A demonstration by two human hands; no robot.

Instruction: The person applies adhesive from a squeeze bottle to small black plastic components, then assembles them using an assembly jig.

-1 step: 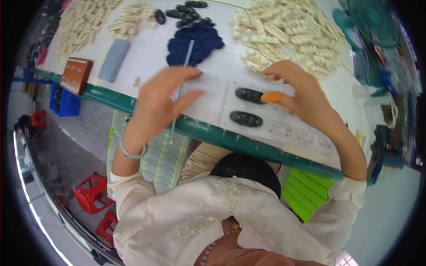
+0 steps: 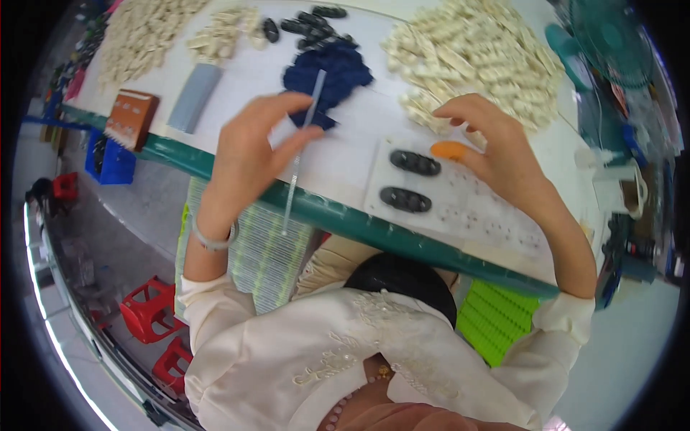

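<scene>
My left hand (image 2: 251, 144) reaches over the table with thumb and fingers apart, holding nothing visible. Its fingertips are beside a crumpled navy-blue heap (image 2: 338, 75); whether they touch it I cannot tell. A thin pale rod (image 2: 295, 176) runs past these fingers and over the table's edge. On the right, my right hand (image 2: 499, 147) hovers with fingers curved and spread, an orange cover on its thumb. Below and left of that thumb, two black oval, bumpy pieces (image 2: 415, 162) (image 2: 405, 200) lie on a whitish flat plate (image 2: 460, 208) with rows of small marks.
Cream-coloured pieces form a large pile (image 2: 481, 61) at the back right and another (image 2: 140, 47) at the far left. Several black pieces (image 2: 309, 27) lie behind the navy heap. A grey-blue block (image 2: 194, 99) and brown box (image 2: 132, 118) stand left. A green fan (image 2: 607, 36) is at right.
The whole view has shifted slightly. My left hand has moved towards the navy heap. My right thumb has lifted away from the upper black piece.
</scene>
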